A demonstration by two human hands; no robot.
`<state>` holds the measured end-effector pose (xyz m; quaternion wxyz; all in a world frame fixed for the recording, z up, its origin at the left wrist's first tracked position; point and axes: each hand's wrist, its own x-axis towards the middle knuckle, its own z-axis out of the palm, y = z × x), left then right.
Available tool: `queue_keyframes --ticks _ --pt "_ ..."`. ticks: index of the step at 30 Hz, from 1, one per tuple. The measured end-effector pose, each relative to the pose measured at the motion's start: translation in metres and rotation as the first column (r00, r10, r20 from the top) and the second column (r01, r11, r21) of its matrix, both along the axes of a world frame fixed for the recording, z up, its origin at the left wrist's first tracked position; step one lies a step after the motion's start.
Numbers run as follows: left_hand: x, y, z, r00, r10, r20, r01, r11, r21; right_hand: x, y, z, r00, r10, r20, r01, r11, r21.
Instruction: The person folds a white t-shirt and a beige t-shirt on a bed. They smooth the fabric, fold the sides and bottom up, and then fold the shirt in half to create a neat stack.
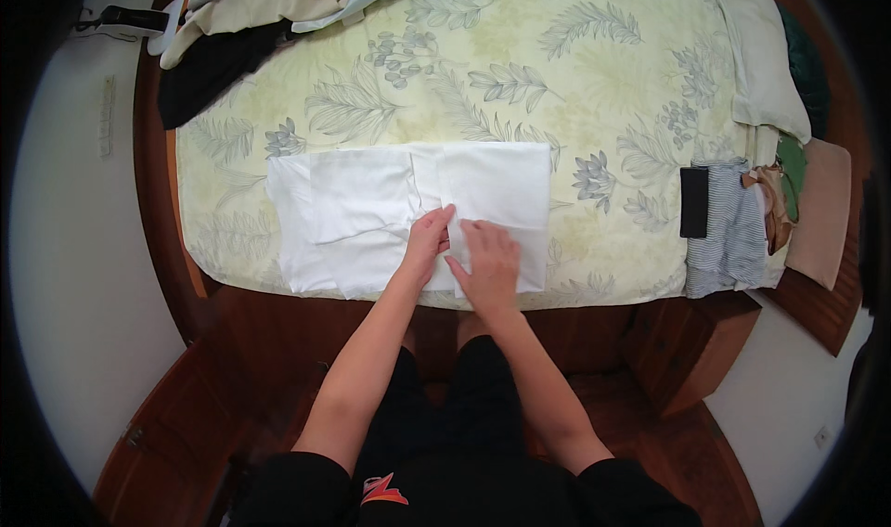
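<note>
A white cloth garment lies partly folded across the near side of the bed, with a smooth doubled panel at its right end. Wrinkles gather around its middle. My left hand is at that panel's left edge, fingers curled and thumb pinching the fabric there. Just to its right, my right hand rests palm down over the panel, slightly blurred. Its thumb points toward the left hand and stands apart from the fingers, and nothing is held in it. The cloth beneath both hands is hidden.
A leaf-patterned sheet covers the bed. Heaped clothes lie at the far left, near a black device. On the right are a dark flat rectangular object, striped folded cloth, a pillow and the wooden headboard.
</note>
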<state>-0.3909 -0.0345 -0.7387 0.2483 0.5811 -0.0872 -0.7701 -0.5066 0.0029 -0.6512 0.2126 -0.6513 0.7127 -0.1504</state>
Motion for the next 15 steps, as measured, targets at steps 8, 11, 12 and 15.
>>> queue_keyframes --ticks 8,11,12,15 --pt "-0.027 0.004 -0.006 0.926 -0.008 0.378 0.104 0.967 -0.232 -0.019 0.068 -0.042 0.992 0.105 -0.072 -0.084 0.963 0.255" --pt "-0.029 0.004 -0.004 0.951 0.128 0.28 -0.071 0.976 -0.205 -0.013 0.076 -0.056 0.991 0.133 -0.036 -0.127 0.983 0.13" --pt "-0.029 0.005 -0.001 0.956 0.177 0.233 -0.133 0.972 -0.194 -0.012 0.077 -0.058 0.991 0.137 -0.007 -0.135 0.986 0.097" --pt "-0.018 0.0 0.005 0.947 -0.122 0.299 0.159 0.982 -0.101 -0.008 0.085 -0.067 0.99 0.131 0.055 -0.135 0.988 0.072"
